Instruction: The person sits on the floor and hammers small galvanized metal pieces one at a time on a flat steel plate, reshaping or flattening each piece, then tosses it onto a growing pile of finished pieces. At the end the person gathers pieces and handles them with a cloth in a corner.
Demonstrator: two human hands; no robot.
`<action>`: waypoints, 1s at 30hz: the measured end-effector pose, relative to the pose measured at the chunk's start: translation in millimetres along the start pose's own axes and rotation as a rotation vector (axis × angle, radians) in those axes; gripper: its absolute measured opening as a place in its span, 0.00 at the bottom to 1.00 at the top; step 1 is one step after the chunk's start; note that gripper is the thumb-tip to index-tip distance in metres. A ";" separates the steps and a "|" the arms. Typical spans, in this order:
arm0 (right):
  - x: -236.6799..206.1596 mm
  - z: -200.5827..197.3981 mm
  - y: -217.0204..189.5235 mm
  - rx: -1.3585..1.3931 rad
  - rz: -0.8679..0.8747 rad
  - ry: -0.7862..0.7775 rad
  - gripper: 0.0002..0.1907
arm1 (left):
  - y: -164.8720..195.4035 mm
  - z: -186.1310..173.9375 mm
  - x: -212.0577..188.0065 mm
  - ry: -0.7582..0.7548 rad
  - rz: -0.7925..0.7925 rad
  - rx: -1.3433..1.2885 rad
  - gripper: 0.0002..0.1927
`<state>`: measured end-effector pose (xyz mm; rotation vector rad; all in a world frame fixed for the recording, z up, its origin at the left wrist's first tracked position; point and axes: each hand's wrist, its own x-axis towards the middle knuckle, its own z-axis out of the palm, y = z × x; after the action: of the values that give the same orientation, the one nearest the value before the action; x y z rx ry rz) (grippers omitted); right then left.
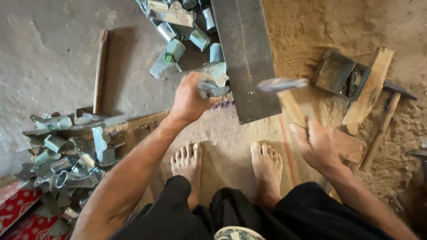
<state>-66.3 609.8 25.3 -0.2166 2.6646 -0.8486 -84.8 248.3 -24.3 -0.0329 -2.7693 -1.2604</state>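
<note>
My left hand (189, 100) grips a small grey metal bracket (212, 88) and holds it against the near left edge of a long dark steel bar (244, 58) that lies on the floor. My right hand (313, 144) is closed on the wooden handle of a hammer; its blurred metal head (281, 84) hangs in the air over the bar's right edge. My two bare feet (227, 166) rest on the floor below the bar. I am squatting, with dark trousers at the bottom of the view.
A heap of bent metal brackets (66, 164) lies at the left and another pile (182, 26) at the top. A second hammer (387, 120), wooden boards (369, 91) and a metal block (338, 71) lie on sandy ground at the right. A wooden stick (101, 66) lies at the upper left.
</note>
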 end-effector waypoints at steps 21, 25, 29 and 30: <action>-23.3 21.1 71.5 0.695 0.491 -0.138 0.20 | 4.2 15.0 -13.7 -0.109 0.084 -0.114 0.27; -39.5 21.5 111.0 0.361 0.479 -0.345 0.18 | 11.3 -61.4 -15.1 0.101 -0.261 0.104 0.20; -4.3 -3.5 142.9 -0.215 0.225 -0.205 0.17 | 45.4 -64.6 -43.2 0.406 -0.428 0.459 0.14; 17.3 -14.8 152.1 -0.171 0.084 -0.101 0.15 | 59.0 -8.9 -84.0 0.067 -0.339 0.781 0.12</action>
<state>-94.3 736.8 -56.8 -0.1821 2.6319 -0.5688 3.0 282.2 17.5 0.5363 -3.0716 -0.1278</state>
